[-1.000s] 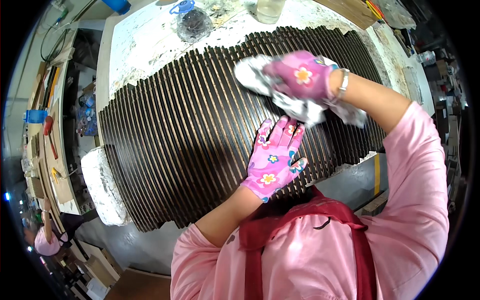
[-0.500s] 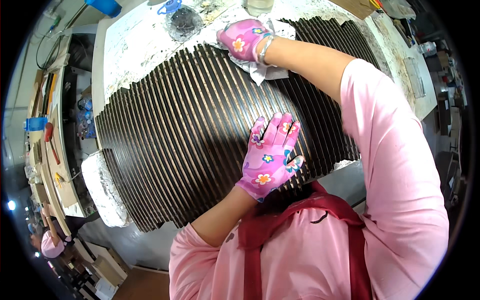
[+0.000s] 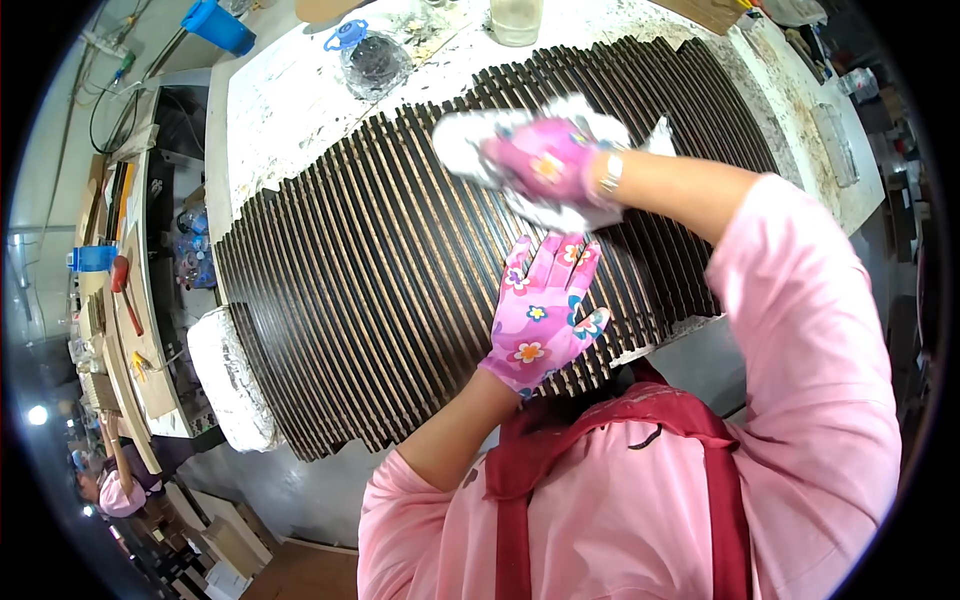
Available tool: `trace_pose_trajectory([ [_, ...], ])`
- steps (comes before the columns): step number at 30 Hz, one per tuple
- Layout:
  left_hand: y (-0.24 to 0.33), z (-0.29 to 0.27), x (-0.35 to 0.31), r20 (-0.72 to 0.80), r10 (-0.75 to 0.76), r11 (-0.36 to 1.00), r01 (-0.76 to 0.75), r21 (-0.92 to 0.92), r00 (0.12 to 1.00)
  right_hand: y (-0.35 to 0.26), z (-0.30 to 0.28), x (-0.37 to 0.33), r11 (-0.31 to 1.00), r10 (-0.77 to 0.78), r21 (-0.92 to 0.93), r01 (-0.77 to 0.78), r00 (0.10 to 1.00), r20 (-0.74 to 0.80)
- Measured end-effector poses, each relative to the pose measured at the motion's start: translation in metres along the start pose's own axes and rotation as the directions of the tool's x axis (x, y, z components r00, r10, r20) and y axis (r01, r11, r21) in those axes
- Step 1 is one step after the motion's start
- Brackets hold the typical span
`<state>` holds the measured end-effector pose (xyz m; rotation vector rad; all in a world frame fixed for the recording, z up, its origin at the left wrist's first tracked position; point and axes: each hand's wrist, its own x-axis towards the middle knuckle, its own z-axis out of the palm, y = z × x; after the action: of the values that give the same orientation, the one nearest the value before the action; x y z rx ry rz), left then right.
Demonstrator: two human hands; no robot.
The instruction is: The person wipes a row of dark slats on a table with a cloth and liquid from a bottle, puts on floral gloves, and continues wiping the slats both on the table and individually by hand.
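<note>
Many dark, narrow strips (image 3: pixel 340 290) lie side by side in a long row across the table, with lighter brown lines between them. My left hand (image 3: pixel 540 315), in a pink flowered glove, rests flat on the strips near their front edge, fingers stretched out. Farther back, my right hand (image 3: pixel 545 160), gloved alike and blurred by motion, presses a white cloth (image 3: pixel 470 140) onto the strips. The cloth spreads out around that hand and covers part of the row. My right fingertips are smeared, but the hand lies closed over the cloth.
Behind the strips, the stained white table (image 3: pixel 290 130) holds a plastic-wrapped dark bundle (image 3: pixel 376 66) and a jar (image 3: pixel 517 20). A white wrapped block (image 3: pixel 232 380) stands at the row's left end. On the left bench lies a red-handled tool (image 3: pixel 122 280). Another person (image 3: pixel 120 485) is far left.
My right hand has moved with the cloth from the back edge of the strips toward me and slightly right. My left hand stays flat in about the same place.
</note>
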<state>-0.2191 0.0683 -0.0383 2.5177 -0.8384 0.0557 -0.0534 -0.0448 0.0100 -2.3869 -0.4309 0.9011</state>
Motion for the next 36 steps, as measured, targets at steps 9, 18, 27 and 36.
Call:
trace_pose_trajectory([
  [9,0.001,0.007,0.0,-0.009,0.012,1.0,-0.012,0.018,1.0,0.029,-0.038,-0.043,0.971,-0.178,-0.176,0.162,0.981,-0.077],
  [18,0.012,-0.001,0.007,0.029,0.022,0.996,-0.024,0.082,0.999,0.012,-0.017,0.065,0.974,-0.039,-0.224,-0.031,0.953,-0.302],
  [27,0.0,-0.016,0.003,0.103,-0.002,1.0,0.002,0.001,0.995,0.127,-0.064,-0.061,0.882,-0.44,0.233,0.409,0.892,0.101],
  [36,-0.057,-0.042,-0.039,0.035,-0.203,0.895,0.171,0.413,0.979,0.126,-0.018,-0.055,0.77,-0.366,-0.635,-0.056,0.777,-0.512],
])
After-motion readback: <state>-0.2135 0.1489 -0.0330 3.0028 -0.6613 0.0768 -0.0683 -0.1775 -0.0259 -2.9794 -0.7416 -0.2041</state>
